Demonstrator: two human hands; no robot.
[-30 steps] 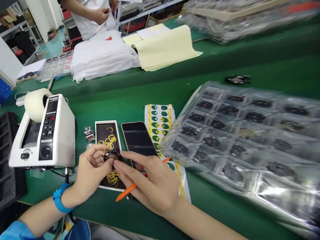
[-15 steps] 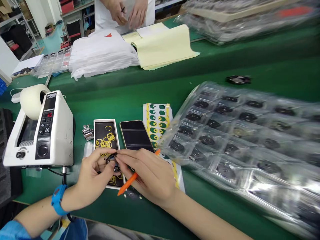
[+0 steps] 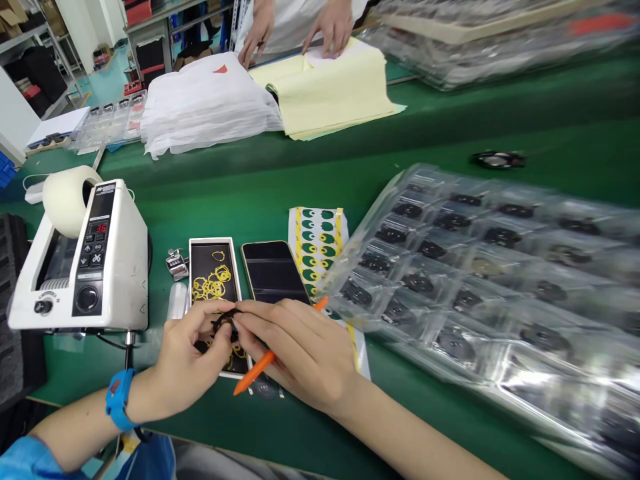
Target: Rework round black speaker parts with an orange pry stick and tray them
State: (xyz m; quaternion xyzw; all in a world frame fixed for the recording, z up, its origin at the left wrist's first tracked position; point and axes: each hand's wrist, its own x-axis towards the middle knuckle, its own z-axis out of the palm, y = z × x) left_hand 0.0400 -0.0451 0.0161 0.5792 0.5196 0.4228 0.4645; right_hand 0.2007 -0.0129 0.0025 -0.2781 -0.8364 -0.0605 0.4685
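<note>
Between its thumb and fingers my left hand (image 3: 187, 357) pinches a small black part (image 3: 226, 325) above a white-rimmed box (image 3: 214, 241) of yellow rings (image 3: 213, 283). My right hand (image 3: 300, 347) touches the same part with its fingertips, and an orange pen-like tool (image 3: 257, 372) lies held across its palm side. The fingers cover much of the part. Behind my right hand lies a phone (image 3: 274, 270), beside a sheet of green and yellow stickers (image 3: 319, 247).
A white tape dispenser (image 3: 113, 267) stands at left, with a small metal counter (image 3: 177, 265) nearby. Clear plastic trays of black parts (image 3: 450, 267) fill the right. White sheets (image 3: 205, 107), yellow paper (image 3: 335, 93) and another person's hands (image 3: 333, 27) are at the back.
The other person's hands have moved apart and right, one now on the yellow paper. My hands have barely moved, the black part has turned slightly between them. The view has shifted slightly.
</note>
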